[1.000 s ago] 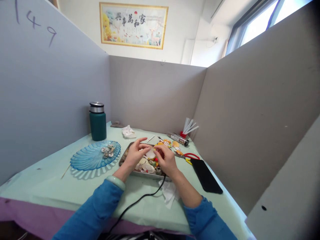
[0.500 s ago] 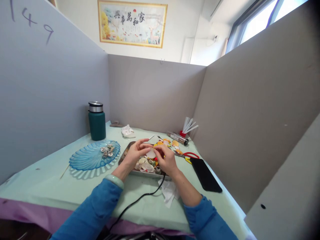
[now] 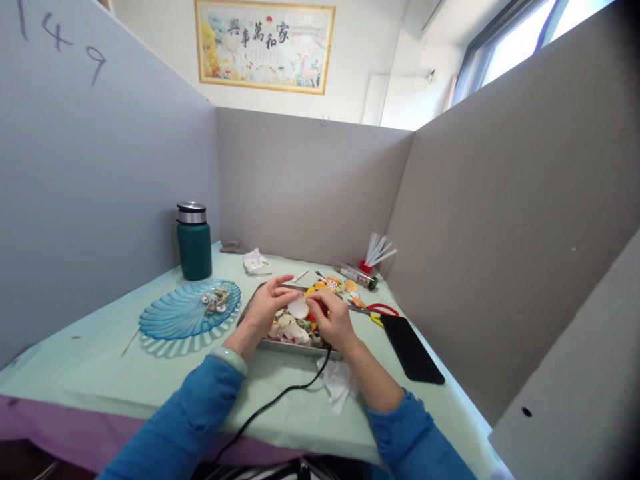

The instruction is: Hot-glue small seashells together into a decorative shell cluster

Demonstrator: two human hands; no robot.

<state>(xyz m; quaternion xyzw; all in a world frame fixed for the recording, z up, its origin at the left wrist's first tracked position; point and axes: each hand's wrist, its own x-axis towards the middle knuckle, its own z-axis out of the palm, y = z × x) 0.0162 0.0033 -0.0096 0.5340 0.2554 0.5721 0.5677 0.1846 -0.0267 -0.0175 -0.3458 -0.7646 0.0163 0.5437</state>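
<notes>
A white shell (image 3: 299, 309) is between my two hands, over a metal tray (image 3: 287, 347) full of shells. My left hand (image 3: 267, 308) grips the shell's upper left edge between thumb and fingers, with the index finger raised. At its right edge, my right hand (image 3: 331, 317) pinches it with thumb and fingertips. Whether something small is also between the fingertips I cannot make out. Mixed shells (image 3: 295, 331), pale, green and red-toned, lie in the tray just below.
Left stands a blue scalloped glass plate (image 3: 170, 313) bearing small shells, with a green bottle (image 3: 194, 250) behind. At right lie red-and-yellow-handled scissors (image 3: 383, 310) and a black phone (image 3: 411, 350). A black cable (image 3: 280, 395) and crumpled tissue (image 3: 339, 385) lie in front of the tray.
The white shell has shifted slightly left and turned to show more of its face. Both hands stay almost where they were.
</notes>
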